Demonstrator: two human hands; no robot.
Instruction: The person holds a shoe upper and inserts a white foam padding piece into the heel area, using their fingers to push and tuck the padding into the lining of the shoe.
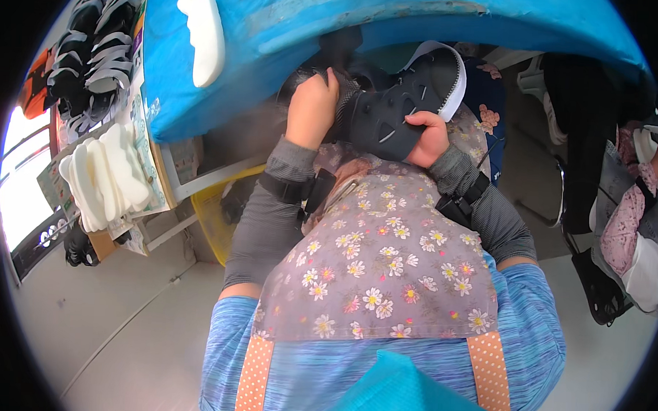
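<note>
Blue plastic sheeting [277, 37] covers the worktable, and just short of its edge, above a grey flower-print apron [385, 265], here's the action: a black fabric piece with small slits, a mesh part and a curved white toothed band [456, 87], all up over the lap. Left hand [312, 111] curls closed on the mesh side, fingertips tucked from sight. Right hand [428, 139] pinches the near edge, thumb on top, its other fingers hidden beneath; I'd say that spread grip steadies the limp cloth, with the band arching free. One white foot-shaped slab [206, 42] lies up on the sheeting, while a row of white foot-shaped pieces [105, 172] sits off left, probably for easy reach. Tight quarters! Table edge ahead, a yellow plastic basket [207, 219] beside the left forearm; more room right, before another person's pink floral sleeve [623, 237].
</note>
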